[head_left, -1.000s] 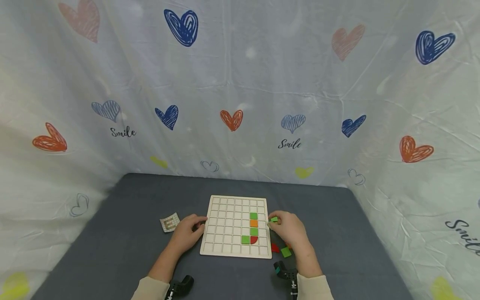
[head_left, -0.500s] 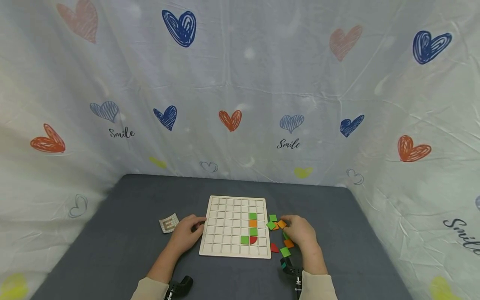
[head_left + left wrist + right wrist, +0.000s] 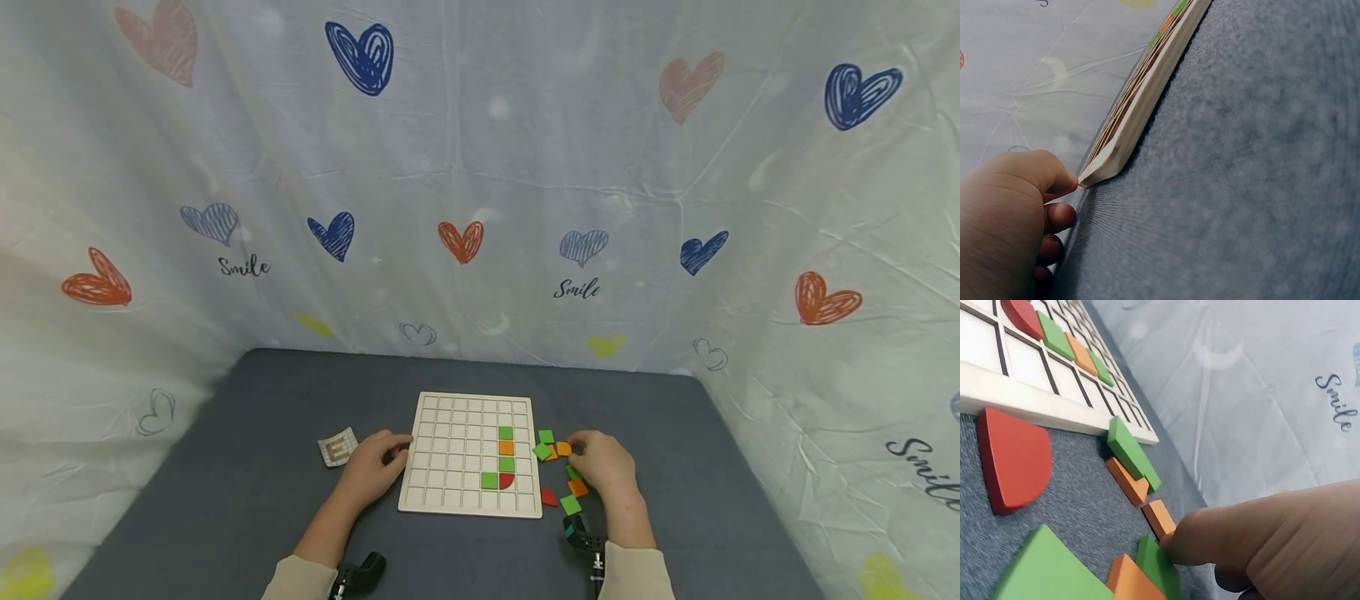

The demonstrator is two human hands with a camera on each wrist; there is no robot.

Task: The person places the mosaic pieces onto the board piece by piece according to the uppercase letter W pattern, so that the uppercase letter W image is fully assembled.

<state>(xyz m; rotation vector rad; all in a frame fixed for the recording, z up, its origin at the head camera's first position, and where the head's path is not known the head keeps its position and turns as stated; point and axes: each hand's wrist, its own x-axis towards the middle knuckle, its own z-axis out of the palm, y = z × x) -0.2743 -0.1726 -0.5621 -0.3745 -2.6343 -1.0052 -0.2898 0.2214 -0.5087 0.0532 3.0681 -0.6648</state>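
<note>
Patterned card (image 3: 337,447) on the left only shows in the head view. Left hand (image 3: 372,464) looks relaxed against the left edge of the board (image 3: 471,460). Right of that, right hand (image 3: 606,463) touches an orange tile (image 3: 563,449), can't tell if it's pinched; tile thickness only shows from the wrist.

Dim, diffuse light; faint shadows; wrist-view curtain (image 3: 1260,394) slightly soft.

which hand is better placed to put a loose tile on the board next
Probably the right hand: it is among the loose tiles, right at an orange tile. The left hand touches the board's left edge, with the board between it and those tiles.
</note>
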